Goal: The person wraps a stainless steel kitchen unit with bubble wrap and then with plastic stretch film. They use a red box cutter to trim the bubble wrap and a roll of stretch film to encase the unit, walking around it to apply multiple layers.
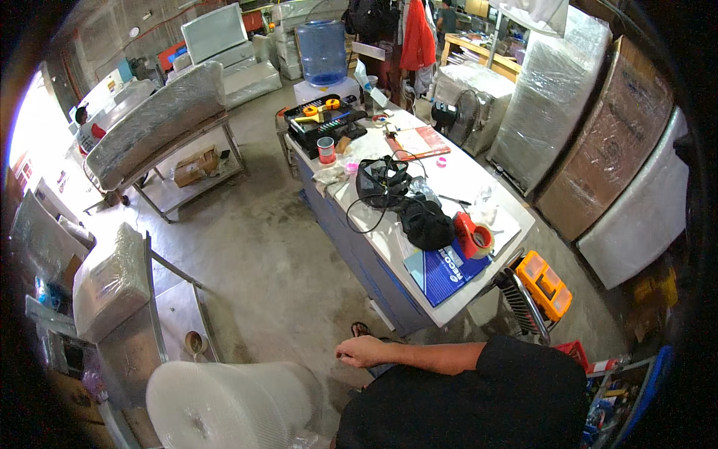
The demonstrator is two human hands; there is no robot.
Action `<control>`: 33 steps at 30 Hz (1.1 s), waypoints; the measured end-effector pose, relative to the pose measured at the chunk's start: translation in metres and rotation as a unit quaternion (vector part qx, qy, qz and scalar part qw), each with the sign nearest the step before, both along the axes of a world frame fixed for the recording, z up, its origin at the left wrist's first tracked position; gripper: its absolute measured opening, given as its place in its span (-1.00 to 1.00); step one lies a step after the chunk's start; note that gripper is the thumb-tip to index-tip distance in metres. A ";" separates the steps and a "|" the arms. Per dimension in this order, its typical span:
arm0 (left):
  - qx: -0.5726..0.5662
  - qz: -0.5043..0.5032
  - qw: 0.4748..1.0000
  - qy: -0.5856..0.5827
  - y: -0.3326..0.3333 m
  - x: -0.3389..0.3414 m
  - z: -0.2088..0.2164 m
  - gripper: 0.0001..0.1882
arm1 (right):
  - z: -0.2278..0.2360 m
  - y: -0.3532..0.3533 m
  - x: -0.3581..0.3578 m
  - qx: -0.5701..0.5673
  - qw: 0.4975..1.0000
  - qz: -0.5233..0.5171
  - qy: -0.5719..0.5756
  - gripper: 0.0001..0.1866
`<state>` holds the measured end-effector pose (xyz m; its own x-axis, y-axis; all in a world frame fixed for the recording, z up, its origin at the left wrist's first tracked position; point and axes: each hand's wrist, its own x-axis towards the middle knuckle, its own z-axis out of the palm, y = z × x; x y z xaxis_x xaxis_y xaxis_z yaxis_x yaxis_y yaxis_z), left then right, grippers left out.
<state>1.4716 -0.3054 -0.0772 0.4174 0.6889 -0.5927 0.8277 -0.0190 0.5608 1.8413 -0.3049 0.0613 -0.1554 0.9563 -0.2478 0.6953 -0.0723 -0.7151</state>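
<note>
My right hand [360,351] reaches across in front of my black shirt, over the concrete floor. Its fingers are curled in, and no object shows in them. My left hand is out of sight. A large bubble wrap roll [232,404] stands to the left of my right hand, apart from it. Ahead to the right is a white-topped worktable [381,243]. On its near end lie a blue record book [446,273] and a red tape dispenser [473,236] with a roll of tape. Beside them sit a black cap [426,222] and a black mesh bag [383,182].
A steel table [179,314] at left carries a wrapped block [112,284]. Farther off, a wrapped long piece [161,123] rests on a metal stand near another person [91,131]. Tall wrapped panels [553,97] line the right side. An orange toolbox [544,284] is beside the worktable.
</note>
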 end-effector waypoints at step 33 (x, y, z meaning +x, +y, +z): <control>0.020 0.113 0.987 -0.113 0.612 0.253 0.062 -0.58 | -0.249 0.501 0.327 -0.322 0.905 -0.277 0.022 -0.60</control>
